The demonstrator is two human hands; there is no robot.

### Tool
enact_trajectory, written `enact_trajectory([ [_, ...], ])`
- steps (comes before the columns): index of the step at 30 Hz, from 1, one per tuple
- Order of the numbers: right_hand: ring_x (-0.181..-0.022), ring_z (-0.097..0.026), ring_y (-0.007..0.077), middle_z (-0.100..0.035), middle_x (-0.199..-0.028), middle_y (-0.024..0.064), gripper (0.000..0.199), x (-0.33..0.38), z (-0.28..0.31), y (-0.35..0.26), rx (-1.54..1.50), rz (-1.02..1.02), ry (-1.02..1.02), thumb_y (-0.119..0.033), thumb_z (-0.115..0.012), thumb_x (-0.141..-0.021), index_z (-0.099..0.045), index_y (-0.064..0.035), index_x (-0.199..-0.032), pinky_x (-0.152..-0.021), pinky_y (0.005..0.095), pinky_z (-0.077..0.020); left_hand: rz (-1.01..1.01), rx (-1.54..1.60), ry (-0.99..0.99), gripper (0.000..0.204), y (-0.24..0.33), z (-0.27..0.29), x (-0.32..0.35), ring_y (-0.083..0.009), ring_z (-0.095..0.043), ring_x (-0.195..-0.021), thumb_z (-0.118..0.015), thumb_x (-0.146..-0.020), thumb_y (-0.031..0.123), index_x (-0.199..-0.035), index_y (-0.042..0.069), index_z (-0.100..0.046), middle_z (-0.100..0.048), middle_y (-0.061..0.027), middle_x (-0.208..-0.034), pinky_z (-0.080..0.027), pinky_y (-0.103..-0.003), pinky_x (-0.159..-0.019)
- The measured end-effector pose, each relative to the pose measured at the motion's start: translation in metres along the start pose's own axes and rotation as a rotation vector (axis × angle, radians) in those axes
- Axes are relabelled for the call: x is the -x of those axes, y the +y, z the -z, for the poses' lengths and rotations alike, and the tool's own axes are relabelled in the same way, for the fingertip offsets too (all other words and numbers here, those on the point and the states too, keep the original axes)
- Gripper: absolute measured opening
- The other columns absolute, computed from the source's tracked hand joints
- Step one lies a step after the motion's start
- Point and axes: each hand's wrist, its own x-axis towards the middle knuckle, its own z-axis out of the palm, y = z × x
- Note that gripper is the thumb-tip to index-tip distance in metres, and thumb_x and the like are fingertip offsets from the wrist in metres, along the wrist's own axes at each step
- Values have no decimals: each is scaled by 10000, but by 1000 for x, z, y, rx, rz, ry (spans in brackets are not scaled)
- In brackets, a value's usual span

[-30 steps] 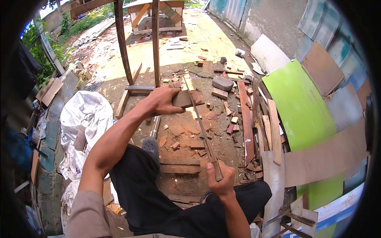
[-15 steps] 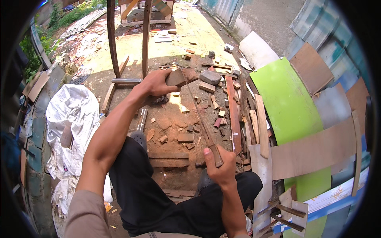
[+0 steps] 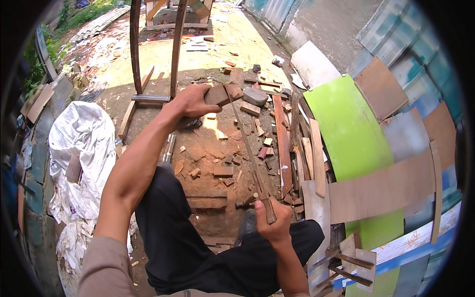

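A small brown wood block (image 3: 221, 94) sits up off the ground, gripped at its left end in the left hand (image 3: 190, 101), arm stretched far forward. The block is short, chunky, reddish-brown, lying roughly level with its right end free. Against that free end rests the tip of a long, thin blade (image 3: 245, 141), dull and rusty-looking, running in a straight slant back toward the body. Its wooden handle (image 3: 267, 208) is clasped in the right hand (image 3: 272, 220), fingers wrapped tight, just above the knee.

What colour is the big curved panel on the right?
Bright green panel, clearest in the head view.
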Motion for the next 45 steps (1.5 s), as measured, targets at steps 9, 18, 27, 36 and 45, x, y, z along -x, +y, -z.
enact_trajectory([
  [9, -573, -615, 241, -635, -662, 148, 364, -92, 23, 81, 173, -42, 282, -308, -641, -993, -669, 21, -841, -565, 406, -453, -309, 99, -100, 612, 57, -6, 14, -410, -684, -819, -791, -717, 430, -1074, -42, -634, -697, -251, -880, -518, -457, -742],
  [18, -552, -484, 98, -522, -610, 10, 367, -56, 3, 102, -181, -229, 282, -320, -637, -1012, -623, -17, -805, -528, 292, -374, -355, -103, -102, 648, 66, -10, 23, -442, -676, -820, -790, -699, 458, -1096, -27, -623, -684, -248, -842, -531, -491, -757],
  [27, -512, -503, 128, -558, -586, 70, 276, -48, 16, 60, -113, 35, 257, -205, -676, -970, -628, 10, -804, -501, 310, -388, -163, -207, -96, 673, 77, -5, 28, -442, -672, -817, -788, -704, 498, -1076, -40, -629, -673, -260, -838, -522, -500, -769],
  [36, -471, -450, 199, -429, -564, 65, 345, -43, 18, 47, -181, 62, 186, -193, -656, -967, -482, -35, -714, -501, 354, -336, -47, -142, -168, 778, 79, 1, 30, -430, -679, -889, -798, -704, 515, -1175, -80, -625, -688, -281, -927, -520, -470, -820],
  [45, -479, -554, 208, -549, -569, 82, 278, -36, 24, 46, -121, 149, 132, -196, -716, -909, -600, -12, -736, -495, 340, -426, 45, 264, -267, 646, 55, -3, 28, -216, -672, -941, -793, -762, 349, -1247, -45, -627, -711, -153, -1030, -520, -350, -884],
])
